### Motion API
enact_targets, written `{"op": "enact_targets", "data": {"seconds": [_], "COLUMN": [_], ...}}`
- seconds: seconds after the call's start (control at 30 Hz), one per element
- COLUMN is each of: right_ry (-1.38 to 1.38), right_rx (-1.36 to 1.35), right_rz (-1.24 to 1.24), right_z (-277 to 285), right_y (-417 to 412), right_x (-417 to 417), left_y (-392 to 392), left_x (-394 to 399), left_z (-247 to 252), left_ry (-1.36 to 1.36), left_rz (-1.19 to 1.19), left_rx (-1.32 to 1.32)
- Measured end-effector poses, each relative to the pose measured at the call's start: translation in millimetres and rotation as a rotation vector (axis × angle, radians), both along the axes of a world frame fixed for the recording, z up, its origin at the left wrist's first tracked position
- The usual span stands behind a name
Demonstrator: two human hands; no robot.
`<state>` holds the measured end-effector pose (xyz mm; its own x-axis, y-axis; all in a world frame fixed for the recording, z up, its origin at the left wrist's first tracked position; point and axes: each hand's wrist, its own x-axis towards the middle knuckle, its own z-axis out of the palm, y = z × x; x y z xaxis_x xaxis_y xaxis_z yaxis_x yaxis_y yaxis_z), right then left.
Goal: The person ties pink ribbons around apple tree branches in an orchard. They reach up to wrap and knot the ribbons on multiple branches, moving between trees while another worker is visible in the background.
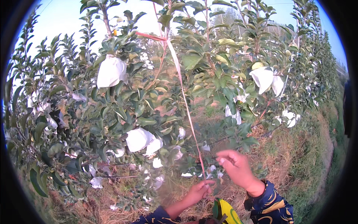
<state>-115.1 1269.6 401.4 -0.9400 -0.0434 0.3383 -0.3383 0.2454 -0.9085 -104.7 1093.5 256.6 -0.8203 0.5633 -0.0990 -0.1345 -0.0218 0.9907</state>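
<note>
A long pinkish plastic ribbon (184,96) is looped round an upright branch near the top and runs down taut to my left hand (198,191). The fingers of my left hand are pinched on its lower end. To the right, and a little higher, my right hand (236,167) is raised with its fingers curled, thumb and forefinger apart, and nothing visible in it. Below and between the hands is a yellow and green bag (228,212), partly cut off by the bottom edge.
Leafy fruit trees fill the view, with several white fruit bags, one at upper left (112,72), one at lower centre (139,139) and one at right (262,79). A thin dark line (119,176) crosses low at left. Dry grass (293,148) covers the ground at right.
</note>
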Motion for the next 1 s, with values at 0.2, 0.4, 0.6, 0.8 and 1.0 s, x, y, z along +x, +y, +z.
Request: {"op": "enact_targets", "data": {"seconds": [0.2,0.4,0.6,0.8,1.0], "right_ry": [0.378,0.173,0.073,0.265,0.227], "right_rx": [0.028,-0.136,-0.362,-0.222,-0.024], "right_rz": [-0.012,-0.036,-0.019,-0.230,-0.269], "right_z": [81.6,177.4,218.9,221.9,212.4], "right_y": [-60.8,-77.4,-122.8,-126.1,-112.7], "right_x": [-135.6,-218.0,-248.4,-258.5,-275.5], "left_y": [-10.7,-8.7,-45.0,-92.2,-88.0], "left_x": [16.2,14.4,5.6,-43.8,-133.4], "left_z": [-4.5,27.8,20.8,109.8,291.0], "left_ry": [0.138,0.315,0.295,1.095,1.698], "left_rz": [0.049,-0.045,-0.057,0.315,0.702], "left_rx": [-0.073,-0.154,-0.166,-0.282,-0.234]}}
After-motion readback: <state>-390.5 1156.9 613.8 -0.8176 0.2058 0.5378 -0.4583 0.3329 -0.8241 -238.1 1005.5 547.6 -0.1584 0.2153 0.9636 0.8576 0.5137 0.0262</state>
